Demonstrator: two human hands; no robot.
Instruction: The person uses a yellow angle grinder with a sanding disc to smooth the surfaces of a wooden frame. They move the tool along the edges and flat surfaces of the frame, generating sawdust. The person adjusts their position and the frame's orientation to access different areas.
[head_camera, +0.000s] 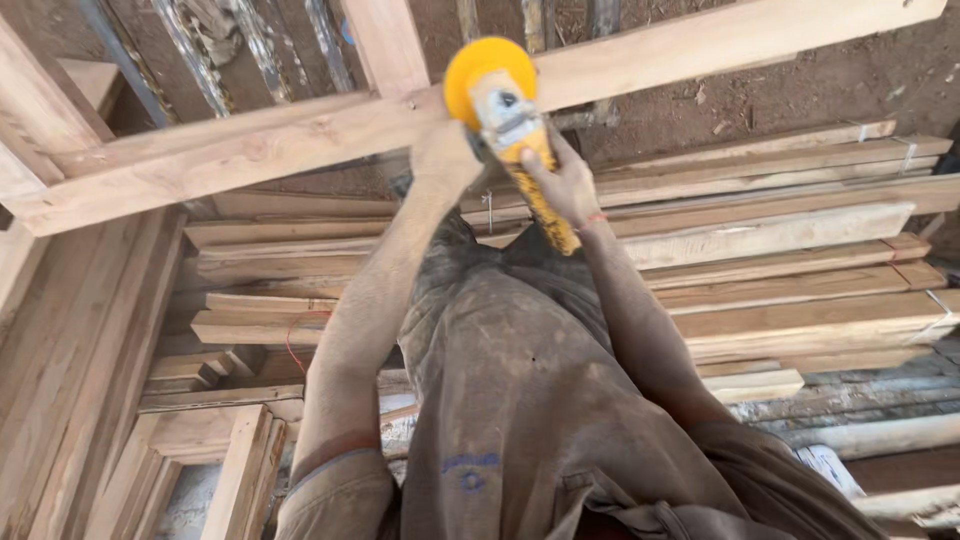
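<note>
From the head camera, both arms stretch forward over a dust-covered brown shirt (520, 400) with a small blue mark near its hem. The right hand (566, 182) wraps its fingers tight round the yellow handle of a grinder (512, 130), thumb lying along the top. The left hand (444, 155) sits just left of the tool's head; it seems closed on a side grip, though I cannot tell for sure — the fingers are hidden behind the knuckles. Just beyond the fingertips, the grinder's round yellow disc guard (478, 62) touches a long pale wooden beam (300, 135) that runs slanting from lower left to upper right. Below the hands and to their right lies a stack of planks (780, 270). A red wire (296, 335) loops near the left forearm.
</note>
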